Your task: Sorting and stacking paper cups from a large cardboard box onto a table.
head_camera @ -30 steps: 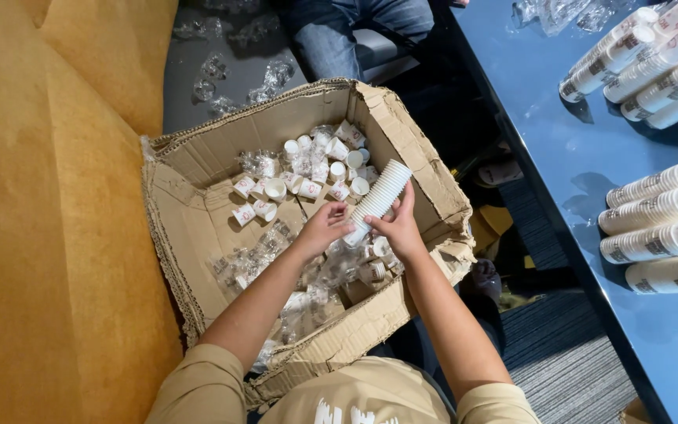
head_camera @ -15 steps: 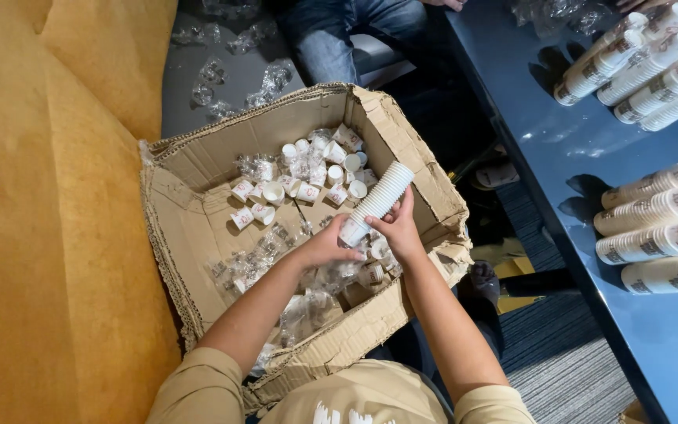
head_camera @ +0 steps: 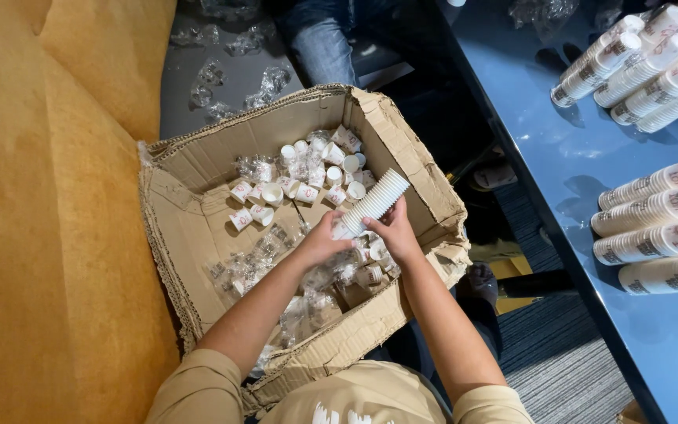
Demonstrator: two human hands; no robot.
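Both hands meet over the middle of the box: the left hand (head_camera: 325,242) is closed around the lower end of a stack of white paper cups (head_camera: 373,203), and the right hand (head_camera: 393,234) is wrapped around the same end from the other side, so the stack stands out slantwise above them, tilted up and to the right.

On the left, a mustard-yellow sofa (head_camera: 49,235) fills the side of the view. To the right runs a blue bench (head_camera: 559,157), bearing sleeves of stacked paper cups (head_camera: 653,228) lying on their sides in two groups, one near the far edge and one nearer. Between sofa and bench sits an open cardboard box (head_camera: 190,228) with ragged flaps, resting against the person's lap. Inside it lie many loose small white paper cups (head_camera: 296,184), scattered mostly at the far side and under the hands, mixed with crumpled clear plastic wrappers (head_camera: 249,267). More clear wrappers (head_camera: 233,78) lie on the grey floor beyond the box, near another person's jeans-clad leg (head_camera: 327,43).
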